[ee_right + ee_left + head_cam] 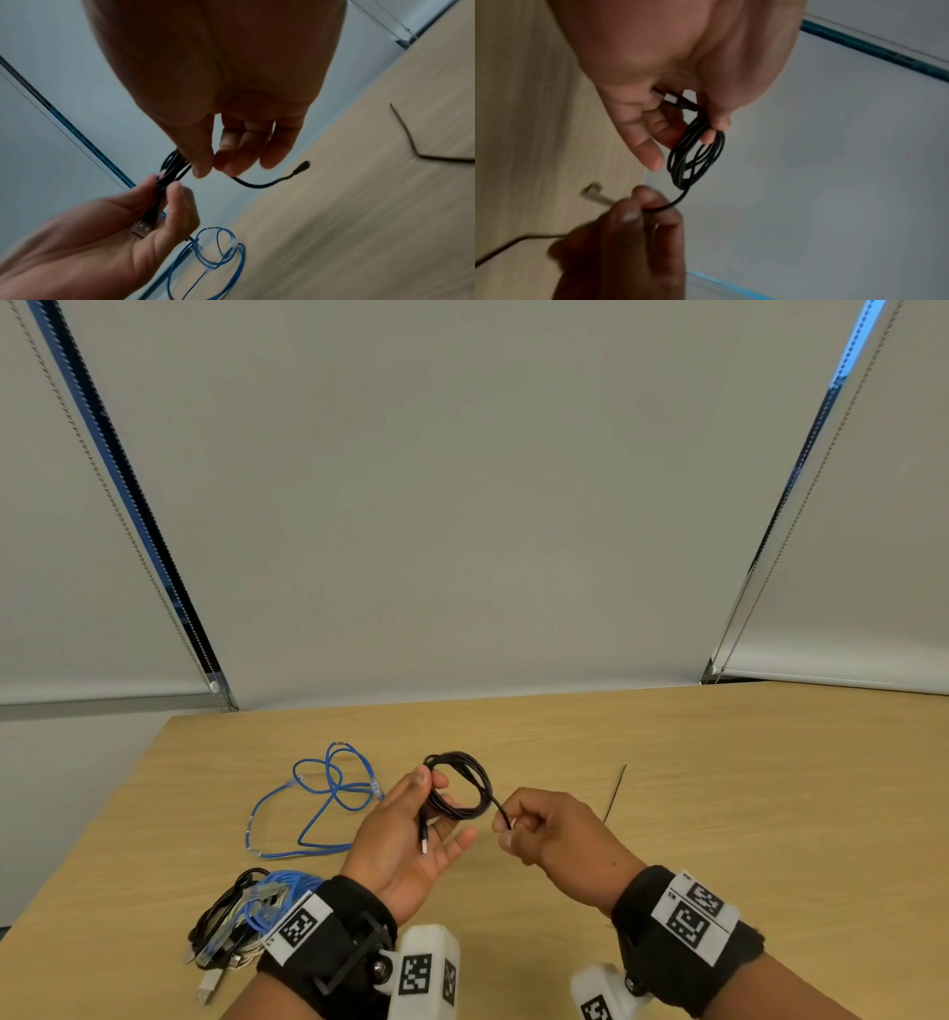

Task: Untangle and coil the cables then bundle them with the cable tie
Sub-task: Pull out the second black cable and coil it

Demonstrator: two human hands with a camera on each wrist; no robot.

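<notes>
One black USB cable (458,787) is nearly coiled, held above the wooden table (719,788). My left hand (405,845) pinches the loops between thumb and forefinger, other fingers spread, the USB-A plug (142,227) lying across the palm. My right hand (554,829) pinches the short free tail between thumb and fingertips; its small connector (303,165) sticks out past them. Step, as I judge it: last turn of this coil. Next move calls for tucking the tail in without loosening the loops. One loose blue network cable (318,803) remains uncoiled on the table; a mixed cable heap (241,922) sits near my left wrist; black cable tie (614,793) lies apart, untouched. No containers in view.
</notes>
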